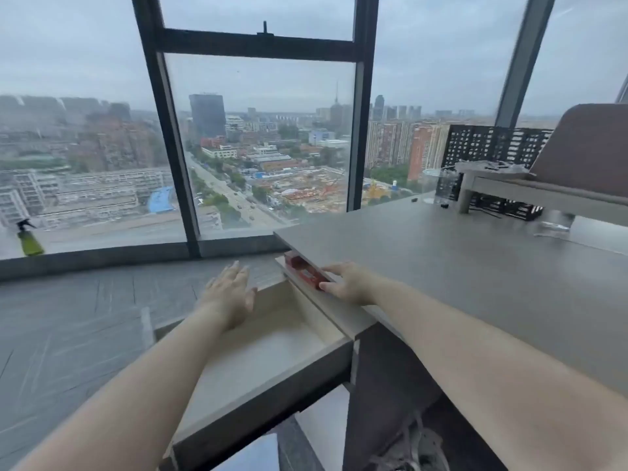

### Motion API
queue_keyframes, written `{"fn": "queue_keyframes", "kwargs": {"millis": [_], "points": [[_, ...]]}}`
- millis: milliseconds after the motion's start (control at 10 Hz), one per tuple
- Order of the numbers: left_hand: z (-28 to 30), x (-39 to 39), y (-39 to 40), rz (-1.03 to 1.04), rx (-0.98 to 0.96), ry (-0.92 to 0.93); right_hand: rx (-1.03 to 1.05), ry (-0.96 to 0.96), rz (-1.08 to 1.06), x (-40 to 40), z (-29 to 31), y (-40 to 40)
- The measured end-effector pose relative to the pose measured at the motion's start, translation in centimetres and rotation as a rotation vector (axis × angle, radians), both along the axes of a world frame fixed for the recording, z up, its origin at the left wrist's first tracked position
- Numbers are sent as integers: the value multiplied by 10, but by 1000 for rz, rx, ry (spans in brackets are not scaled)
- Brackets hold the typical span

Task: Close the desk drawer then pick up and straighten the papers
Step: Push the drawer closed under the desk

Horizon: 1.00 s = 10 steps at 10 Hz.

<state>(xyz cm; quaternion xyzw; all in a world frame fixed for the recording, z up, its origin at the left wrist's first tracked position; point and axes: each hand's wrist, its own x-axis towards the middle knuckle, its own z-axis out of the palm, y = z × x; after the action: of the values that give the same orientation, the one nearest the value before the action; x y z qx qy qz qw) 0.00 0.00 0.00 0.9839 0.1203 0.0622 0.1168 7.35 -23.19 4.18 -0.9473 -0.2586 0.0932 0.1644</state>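
Right hand (pixel 350 283) gripping desk edge (pixel 339 311), left hand (pixel 229 294) flat over open drawer (pixel 272 348)

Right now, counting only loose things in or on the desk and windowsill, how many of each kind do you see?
Red box in the open drawer: 1
Clear plastic containers on the desk: 2
Black crate: 1
Small black bits on the desk: 2
Green spray bottle on the sill: 1
Papers: 0 visible
Total: 7

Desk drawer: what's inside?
The drawer is open; its pale floor looks bare. A red box sits at the back under the desk edge, touched by the right hand. Deeper in is hidden.
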Motion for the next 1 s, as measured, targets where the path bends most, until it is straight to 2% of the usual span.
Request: {"fn": "queue_keyframes", "kwargs": {"millis": [200,500,600,700,800,1000], "points": [[-33,-14,55,383,-80,173,-137,-48,-80,11,-16,26],[-64,-20,77,656,-170,395,-193,-119,-98,29,-31,58],[-72,-18,84,698,-222,352,-170,-115,-110,36,-33,65],[-70,-18,88,724,-353,262,-148,-104,-98,41,-33,68],[-70,-16,94,668,-311,283,-141,-113,-92,46,-36,70],[-67,-4,83,570,-282,205,-155,-120,-51,56,-39,73]]}}
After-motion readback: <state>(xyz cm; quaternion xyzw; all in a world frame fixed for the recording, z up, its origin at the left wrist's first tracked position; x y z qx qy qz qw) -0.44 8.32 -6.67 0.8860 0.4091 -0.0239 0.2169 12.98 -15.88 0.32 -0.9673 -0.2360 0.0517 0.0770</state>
